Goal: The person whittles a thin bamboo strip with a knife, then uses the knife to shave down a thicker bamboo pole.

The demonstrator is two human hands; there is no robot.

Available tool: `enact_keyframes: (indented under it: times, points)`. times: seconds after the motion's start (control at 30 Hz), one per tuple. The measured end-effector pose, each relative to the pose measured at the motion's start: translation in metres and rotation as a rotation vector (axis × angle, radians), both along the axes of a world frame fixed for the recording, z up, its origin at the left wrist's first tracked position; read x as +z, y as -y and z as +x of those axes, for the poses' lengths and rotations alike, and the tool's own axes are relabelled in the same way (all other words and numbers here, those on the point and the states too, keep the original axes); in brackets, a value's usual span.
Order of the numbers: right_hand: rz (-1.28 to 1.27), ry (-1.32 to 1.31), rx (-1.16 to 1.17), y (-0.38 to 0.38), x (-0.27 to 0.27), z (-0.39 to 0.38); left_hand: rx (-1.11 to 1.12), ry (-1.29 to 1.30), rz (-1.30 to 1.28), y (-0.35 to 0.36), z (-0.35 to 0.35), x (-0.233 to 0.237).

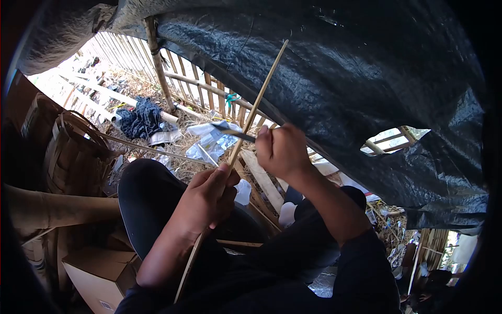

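A long, thin bamboo strip (264,86) slants up and away from my lap, its tip near the dark sheet. My left hand (205,198) is closed around it at about the middle, above my knees. In my right hand (282,150) is a knife (234,133), gripped by its handle. The blade lies across the strip, a little above my left hand, and points left. Motion blurs the knife and the fingers around it slightly. The strip's lower end runs down past my left forearm.
Black plastic sheeting (334,83) hangs ahead and to the right. Woven baskets (73,152), a thick bamboo pole (63,208) and a cardboard box (97,277) stand on my left. Beyond my knees lie dark cloth (141,118), plastic scraps and boards (264,180), with a slatted fence (193,78) behind.
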State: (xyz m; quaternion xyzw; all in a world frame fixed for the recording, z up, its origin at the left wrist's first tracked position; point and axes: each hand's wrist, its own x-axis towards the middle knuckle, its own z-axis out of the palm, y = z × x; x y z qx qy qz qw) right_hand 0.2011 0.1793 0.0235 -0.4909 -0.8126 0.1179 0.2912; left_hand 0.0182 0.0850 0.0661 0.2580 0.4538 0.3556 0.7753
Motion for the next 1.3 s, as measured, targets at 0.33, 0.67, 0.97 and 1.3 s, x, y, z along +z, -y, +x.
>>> enact_keyframes:
  times: [0.33,0.67,0.97,1.3]
  points:
    - [0.159,0.037,0.000,0.004,-0.003,0.002,-0.099,-0.625,0.417,0.001,0.009,-0.010]
    - [0.090,-0.096,0.002,0.004,-0.018,0.004,-0.032,-0.553,0.349,0.002,0.004,0.005]
    - [0.140,-0.148,0.076,-0.015,-0.025,0.007,-0.031,-0.564,0.379,0.004,0.000,0.001]
    - [0.051,-0.062,-0.189,-0.028,-0.018,0.002,-0.019,-0.659,0.410,0.001,-0.003,0.000]
